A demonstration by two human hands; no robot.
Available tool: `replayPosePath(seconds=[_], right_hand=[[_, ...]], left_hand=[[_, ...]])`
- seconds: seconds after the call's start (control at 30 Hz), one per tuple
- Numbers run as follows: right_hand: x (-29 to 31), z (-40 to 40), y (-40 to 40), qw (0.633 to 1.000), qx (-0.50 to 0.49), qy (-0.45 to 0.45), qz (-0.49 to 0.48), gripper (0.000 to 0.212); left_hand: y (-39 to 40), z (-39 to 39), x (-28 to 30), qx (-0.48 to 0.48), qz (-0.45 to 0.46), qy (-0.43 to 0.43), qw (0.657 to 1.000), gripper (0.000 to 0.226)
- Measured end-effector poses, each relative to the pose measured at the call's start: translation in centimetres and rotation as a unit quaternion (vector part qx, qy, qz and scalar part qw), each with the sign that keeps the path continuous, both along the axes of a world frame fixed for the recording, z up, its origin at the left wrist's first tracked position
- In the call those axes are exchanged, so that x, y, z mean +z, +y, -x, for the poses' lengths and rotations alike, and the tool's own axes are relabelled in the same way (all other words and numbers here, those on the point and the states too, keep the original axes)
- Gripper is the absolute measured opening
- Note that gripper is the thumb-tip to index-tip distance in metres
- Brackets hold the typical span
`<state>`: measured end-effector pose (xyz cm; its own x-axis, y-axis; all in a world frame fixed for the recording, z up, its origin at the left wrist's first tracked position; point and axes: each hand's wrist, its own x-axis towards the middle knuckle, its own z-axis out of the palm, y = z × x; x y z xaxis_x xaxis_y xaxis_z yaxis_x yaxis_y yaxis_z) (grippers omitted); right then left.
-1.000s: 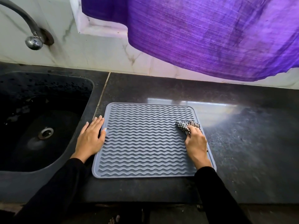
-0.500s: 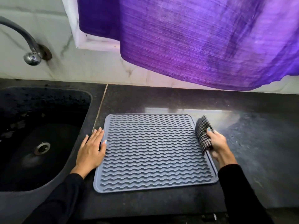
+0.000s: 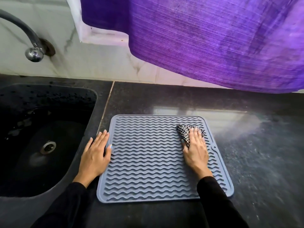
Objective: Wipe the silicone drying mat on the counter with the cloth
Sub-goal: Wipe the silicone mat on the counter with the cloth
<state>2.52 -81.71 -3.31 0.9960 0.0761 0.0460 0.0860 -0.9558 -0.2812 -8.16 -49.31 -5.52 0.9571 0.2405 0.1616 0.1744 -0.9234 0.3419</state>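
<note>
One grey silicone drying mat [image 3: 148, 162] with wavy ridges was laid flat on the dark counter [image 3: 255, 162], just right of the black sink [image 3: 49, 129]. On its far right part a checked cloth [image 3: 185, 131] was pressed down under the right hand [image 3: 195, 149]: palm down, fingers stretched forward over the bunched fabric, thumb set against the cloth's near edge, nothing curled around it. The right forearm, in a black sleeve [image 3: 217, 203], was angled in over the mat's near right corner. The left hand [image 3: 95, 155] was laid flat and spread at the mat's left edge, fingers on the counter, thumb resting on the rim, nothing gripped. A curved tap [image 3: 33, 52] was seen on the wall above the sink, and a purple curtain [image 3: 213, 38] was hung over the counter's far side.
</note>
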Motion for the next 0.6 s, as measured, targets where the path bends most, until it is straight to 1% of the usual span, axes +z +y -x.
replayPosePath(seconds=[0.1, 0.13, 0.17, 0.2, 0.23, 0.27, 0.3, 0.33, 0.37, 0.4, 0.43, 0.47, 0.5, 0.53, 0.6], right_hand=[[0.2, -0.3, -0.2, 0.999, 0.016, -0.008, -0.029, 0.06], [0.0, -0.7, -0.4, 0.998, 0.023, 0.004, -0.05, 0.058], [0.5, -1.0, -0.6, 0.995, 0.027, 0.016, -0.095, 0.054], [0.8, -1.3, -0.9, 0.983, 0.021, 0.038, -0.179, 0.05], [1.4, -1.6, -1.3, 0.958, 0.014, 0.053, -0.281, 0.043], [2.2, -1.8, -1.8, 0.916, -0.013, 0.083, -0.392, 0.035], [3.1, -2.0, -2.3, 0.876, -0.043, 0.091, -0.472, 0.029], [3.8, -2.2, -2.7, 0.831, -0.089, 0.089, -0.542, 0.027], [4.2, -2.4, -3.2, 0.793, -0.133, 0.078, -0.589, 0.027], [4.8, -2.4, -3.0, 0.772, -0.168, 0.067, -0.609, 0.025], [5.3, -2.3, -2.1, 0.787, -0.178, 0.054, -0.589, 0.024], [5.4, -2.2, -1.0, 0.824, -0.16, 0.035, -0.542, 0.025], [5.5, -1.5, 0.5, 0.875, -0.117, 0.019, -0.47, 0.026], [4.8, -0.8, 1.9, 0.916, -0.067, 0.027, -0.395, 0.031], [2.8, 0.9, 4.4, 0.978, 0.023, 0.029, -0.206, 0.044]], left_hand=[[-0.2, -0.1, 0.1, 0.007, -0.001, -0.004, 1.0, 0.068], [-0.3, -0.1, 0.2, 0.008, -0.001, -0.003, 1.0, 0.069], [-0.3, -0.1, 0.1, 0.008, 0.0, -0.001, 1.0, 0.068], [-0.3, -0.1, 0.2, 0.008, 0.001, 0.0, 1.0, 0.068], [-0.2, -0.1, 0.2, 0.007, 0.002, 0.001, 1.0, 0.067], [-0.2, 0.0, 0.3, 0.007, 0.003, 0.002, 1.0, 0.065], [-0.2, 0.0, 0.3, 0.006, 0.005, 0.003, 1.0, 0.063], [-0.3, 0.0, 0.4, 0.005, 0.008, 0.004, 1.0, 0.062], [-0.3, 0.1, 0.4, 0.004, 0.01, 0.005, 1.0, 0.062], [-0.4, 0.1, 0.5, 0.004, 0.011, 0.006, 1.0, 0.062], [-0.4, 0.1, 0.5, 0.005, 0.012, 0.008, 1.0, 0.063], [-0.3, 0.2, 0.5, 0.004, 0.012, 0.01, 1.0, 0.063], [-0.3, 0.2, 0.5, 0.003, 0.01, 0.011, 1.0, 0.063], [-0.3, 0.2, 0.4, 0.003, 0.008, 0.012, 1.0, 0.063], [-0.2, 0.2, 0.3, 0.003, 0.005, 0.011, 1.0, 0.065]])
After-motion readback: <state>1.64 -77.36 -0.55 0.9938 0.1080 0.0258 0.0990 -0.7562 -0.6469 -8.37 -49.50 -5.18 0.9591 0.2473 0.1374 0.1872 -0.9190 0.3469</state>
